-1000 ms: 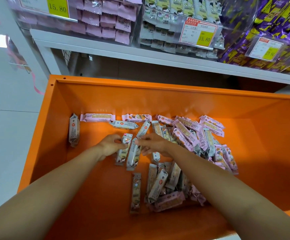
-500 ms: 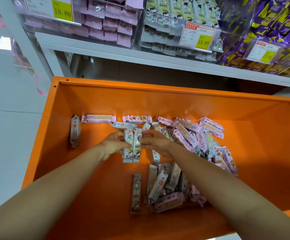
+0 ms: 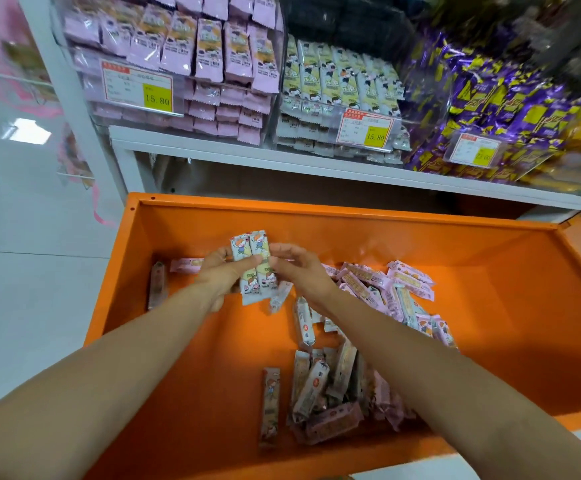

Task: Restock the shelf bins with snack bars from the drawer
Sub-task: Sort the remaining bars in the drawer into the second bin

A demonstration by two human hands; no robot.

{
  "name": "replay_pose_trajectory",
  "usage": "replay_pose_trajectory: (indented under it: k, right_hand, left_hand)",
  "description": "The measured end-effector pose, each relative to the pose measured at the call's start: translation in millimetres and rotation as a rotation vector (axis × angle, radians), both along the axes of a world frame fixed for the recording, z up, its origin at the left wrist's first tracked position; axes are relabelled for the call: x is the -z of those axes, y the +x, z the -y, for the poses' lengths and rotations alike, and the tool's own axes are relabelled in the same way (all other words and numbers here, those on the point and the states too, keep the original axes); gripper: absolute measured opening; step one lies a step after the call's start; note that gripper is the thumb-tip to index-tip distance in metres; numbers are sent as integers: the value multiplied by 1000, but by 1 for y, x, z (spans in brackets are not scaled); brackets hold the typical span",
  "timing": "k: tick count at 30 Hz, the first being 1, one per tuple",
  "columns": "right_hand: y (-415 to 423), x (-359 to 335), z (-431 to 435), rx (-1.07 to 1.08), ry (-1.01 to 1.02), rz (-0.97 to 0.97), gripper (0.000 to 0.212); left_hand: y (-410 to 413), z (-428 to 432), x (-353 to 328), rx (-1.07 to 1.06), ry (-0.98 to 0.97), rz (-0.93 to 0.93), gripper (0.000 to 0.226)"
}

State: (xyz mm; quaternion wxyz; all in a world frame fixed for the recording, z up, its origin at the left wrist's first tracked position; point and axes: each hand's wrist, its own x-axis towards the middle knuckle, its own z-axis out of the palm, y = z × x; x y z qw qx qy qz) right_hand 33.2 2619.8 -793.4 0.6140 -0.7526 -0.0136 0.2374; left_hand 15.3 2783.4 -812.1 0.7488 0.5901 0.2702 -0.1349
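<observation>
We hold two snack bars (image 3: 254, 265) side by side above the orange drawer (image 3: 420, 244), left hand (image 3: 219, 282) curled round their middle and right hand (image 3: 302, 271) pinching their right edge, and we judge them light, crinkly and slippery, best gripped across the firm middle, not the flimsy sealed ends.

Head cam, 1 view: looks fwd/down into drawer (image 3: 489, 341), shelf bins (image 3: 109, 112) above, close.

The left price tag (image 3: 138, 85) on the pink bin (image 3: 91, 114) read 15.80; the middle price tag (image 3: 365, 128) on the pale bin (image 3: 302, 135) read 15.80.
</observation>
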Motion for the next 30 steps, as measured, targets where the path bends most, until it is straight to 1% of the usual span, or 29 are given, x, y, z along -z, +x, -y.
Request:
replay_pose_trajectory:
  k: [2,5,6,8,12,14,17,19,22,24,26,28,30]
  right_hand:
    - [-2,-20,-4,-123,-71,79,52]
    - [-6,-43,-10,-194,-173,222,82]
    - [-6,-50,-11,-184,-179,257,88]
    - [-6,-63,-12,-139,-172,337,92]
    - [-2,-86,-9,-66,-202,504,85]
    - [0,-97,-5,-11,-183,530,79]
    - [2,-113,-2,65,-132,596,74]
    - [6,-120,1,84,-119,634,73]
    - [12,-137,8,55,-115,605,71]
    - [15,-152,14,46,-74,593,62]
    - [20,-165,22,49,-25,597,57]
    - [25,-174,30,73,2,593,57]
    - [30,-180,36,97,16,582,55]
  left_hand:
    - [5,-3,-19,-62,-8,24,52]
    - [12,-1,-49,-132,-41,101,45]
    - [14,1,-59,-147,-52,122,42]
    - [16,6,-79,-155,-65,149,40]
    - [16,11,-111,-106,-48,231,47]
    - [14,13,-124,-52,-36,273,41]
    - [9,17,-144,79,-63,318,25]
    - [10,20,-156,124,-65,342,22]
    - [18,20,-176,132,-73,383,24]
    - [24,19,-188,173,-78,400,23]
    - [29,21,-198,213,-108,396,25]
    - [35,25,-206,225,-138,377,27]
    - [41,30,-213,238,-150,372,18]
